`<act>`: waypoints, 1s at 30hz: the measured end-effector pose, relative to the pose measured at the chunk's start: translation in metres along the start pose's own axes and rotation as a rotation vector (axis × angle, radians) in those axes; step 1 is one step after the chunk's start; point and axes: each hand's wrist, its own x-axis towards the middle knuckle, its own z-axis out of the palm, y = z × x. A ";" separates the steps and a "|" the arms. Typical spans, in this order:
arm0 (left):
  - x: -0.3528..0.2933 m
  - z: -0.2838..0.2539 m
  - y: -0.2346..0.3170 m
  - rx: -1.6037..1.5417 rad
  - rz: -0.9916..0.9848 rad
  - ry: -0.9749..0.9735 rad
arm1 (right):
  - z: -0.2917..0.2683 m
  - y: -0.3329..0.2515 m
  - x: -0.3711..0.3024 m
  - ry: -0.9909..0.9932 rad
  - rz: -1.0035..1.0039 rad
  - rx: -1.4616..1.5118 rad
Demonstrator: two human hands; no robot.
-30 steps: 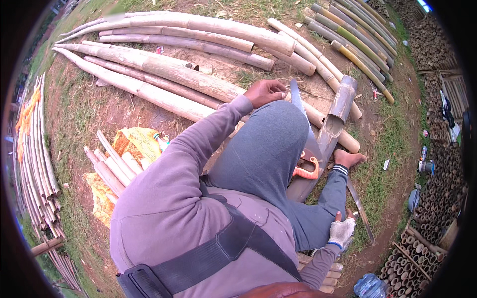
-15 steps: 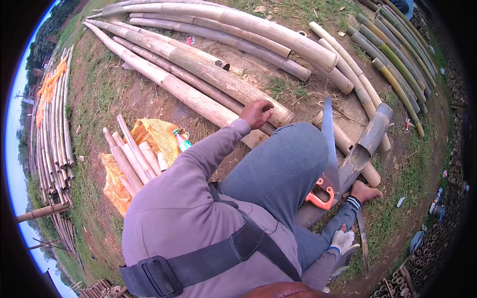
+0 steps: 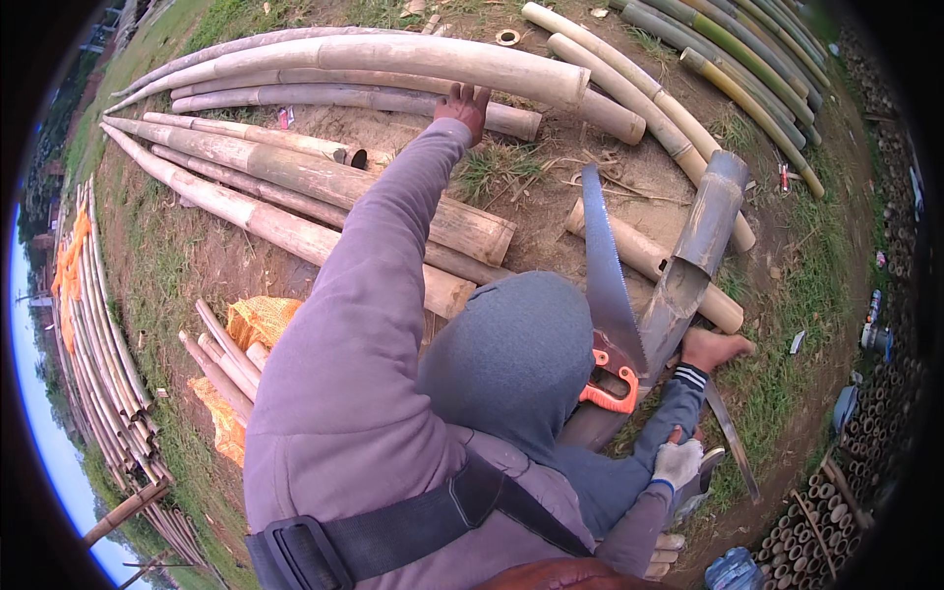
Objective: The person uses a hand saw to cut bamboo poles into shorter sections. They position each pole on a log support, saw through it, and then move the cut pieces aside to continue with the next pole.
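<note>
My left hand [image 3: 464, 110] is bare and reaches far out. Its fingers are spread against the underside of a long pale bamboo pole [image 3: 433, 57]. Low on the right, my right hand [image 3: 678, 462] wears a white glove with bare fingertips. Its fingers are curled beside my lower leg, and what they close on is hidden. A handsaw [image 3: 612, 265] with an orange handle stands blade up between my bent knee and a thick grey bamboo pole [image 3: 710, 216]. That pole has a notch cut in its upper side. My bare foot [image 3: 716, 352] is beside it.
A short bamboo length [image 3: 644, 254] lies under the thick pole. More poles [image 3: 324, 187] spread out at the left, and green ones [image 3: 757, 74] at the far right. Bamboo pieces [image 3: 221, 364] rest by an orange sack [image 3: 264, 320]. A flat metal blade [image 3: 733, 442] lies on the grass.
My left arm has stretched forward and my left hand has gone from above the nearer poles to a farther one, its fingers uncurling. The view has shifted. My right hand stays by my leg.
</note>
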 end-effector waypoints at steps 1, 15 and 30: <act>0.016 0.000 0.005 0.043 0.033 -0.011 | 0.000 0.001 -0.002 -0.008 0.018 -0.004; 0.032 0.023 -0.008 0.461 0.204 0.054 | -0.017 -0.014 0.002 -0.045 0.004 -0.050; -0.167 -0.088 -0.012 0.028 0.754 0.273 | -0.016 -0.006 -0.007 0.015 -0.052 0.084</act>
